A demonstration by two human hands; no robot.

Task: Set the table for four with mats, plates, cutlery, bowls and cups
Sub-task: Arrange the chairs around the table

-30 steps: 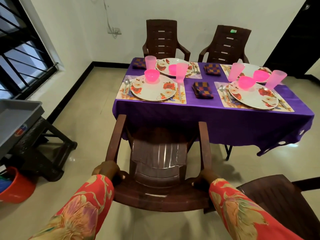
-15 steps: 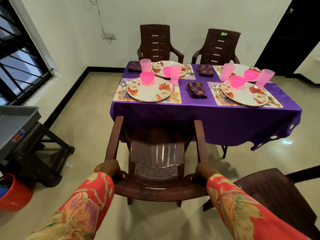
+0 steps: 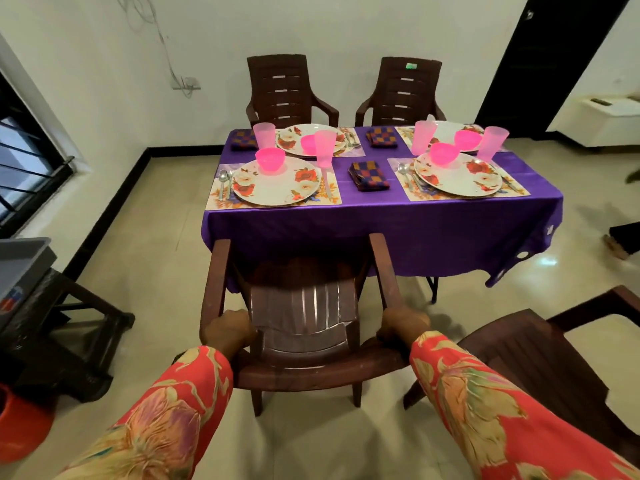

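A table under a purple cloth [image 3: 381, 233] carries several place settings: floral mats [image 3: 332, 199], flowered plates [image 3: 277, 188], pink bowls [image 3: 270, 160], pink cups [image 3: 325, 147], spoons [image 3: 222, 181] and folded checked napkins [image 3: 369, 174]. Directly before me stands a brown plastic chair [image 3: 304, 306], its front under the cloth's hanging edge. My left hand [image 3: 227, 332] grips the rear of its left armrest. At the rear of the right armrest my right hand [image 3: 403, 325] grips the chair.
Two brown chairs [image 3: 282, 86] stand behind the table by the wall. Another brown chair [image 3: 540, 358] is close on my right. A dark stand with a grey tray [image 3: 20, 261] and a red bucket [image 3: 20, 427] are at left. A dark doorway [image 3: 540, 60] is far right.
The chair in my hands has slid forward toward the table, its front now under the cloth edge. My view has come closer and shifted slightly right.
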